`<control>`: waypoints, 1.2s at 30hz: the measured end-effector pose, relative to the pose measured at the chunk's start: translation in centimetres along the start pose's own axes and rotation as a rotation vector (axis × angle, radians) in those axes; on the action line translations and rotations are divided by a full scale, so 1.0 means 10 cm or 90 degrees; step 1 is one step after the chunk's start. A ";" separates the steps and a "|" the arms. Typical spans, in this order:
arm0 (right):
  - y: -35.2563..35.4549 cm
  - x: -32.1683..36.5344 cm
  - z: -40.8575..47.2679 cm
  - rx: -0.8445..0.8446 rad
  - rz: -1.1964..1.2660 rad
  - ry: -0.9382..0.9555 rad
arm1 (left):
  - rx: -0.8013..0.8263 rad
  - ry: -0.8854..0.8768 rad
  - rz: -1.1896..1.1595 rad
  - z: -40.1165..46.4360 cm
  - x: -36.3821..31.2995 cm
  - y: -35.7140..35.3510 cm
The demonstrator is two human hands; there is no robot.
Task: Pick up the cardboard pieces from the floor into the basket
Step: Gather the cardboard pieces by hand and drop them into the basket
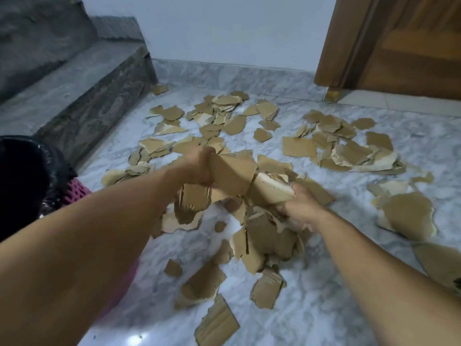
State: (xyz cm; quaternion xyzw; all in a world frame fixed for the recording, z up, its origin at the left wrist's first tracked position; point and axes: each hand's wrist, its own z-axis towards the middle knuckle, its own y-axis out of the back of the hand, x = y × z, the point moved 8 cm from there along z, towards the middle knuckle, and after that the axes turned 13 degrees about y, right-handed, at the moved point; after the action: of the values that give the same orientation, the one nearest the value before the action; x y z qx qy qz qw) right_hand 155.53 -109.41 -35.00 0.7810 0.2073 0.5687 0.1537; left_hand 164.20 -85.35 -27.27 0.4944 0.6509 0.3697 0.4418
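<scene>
At the far left stands the basket, lined with a black bag. The left hand grips a large cardboard piece; the right hand clutches another torn piece. Scraps litter the marble floor around them.

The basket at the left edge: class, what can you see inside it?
The basket shows a pink lattice wall, and a black liner fills its mouth. The inside is dark, so any cardboard pieces already in it cannot be made out.
</scene>
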 end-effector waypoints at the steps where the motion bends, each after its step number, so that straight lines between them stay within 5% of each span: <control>1: 0.04 0.14 -0.05 -0.006 0.009 0.003 | -0.013 0.004 -0.035 -0.07 0.00 0.16; 11: 0.02 1.43 -0.46 -0.044 0.179 0.037 | -0.186 0.042 -0.128 -1.19 0.49 1.85; 20: -0.70 3.14 -0.98 0.048 0.236 0.110 | -0.303 0.205 -0.212 -2.46 1.98 2.89; 27: -1.78 3.78 -1.36 0.088 0.136 0.198 | -0.320 0.364 -0.324 -2.91 3.17 2.50; 32: -2.37 3.68 -1.56 0.203 -0.005 0.222 | -0.175 0.393 -0.353 -2.80 3.56 1.61; 36: -2.22 3.67 -1.47 0.049 -0.117 0.296 | -0.276 0.386 -0.233 -2.87 3.76 1.45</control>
State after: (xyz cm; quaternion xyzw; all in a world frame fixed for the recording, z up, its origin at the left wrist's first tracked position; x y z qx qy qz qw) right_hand 148.01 -71.80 -10.77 0.6123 0.3287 0.7085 0.1229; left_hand 137.21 -46.68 -12.19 0.1349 0.7358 0.5422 0.3827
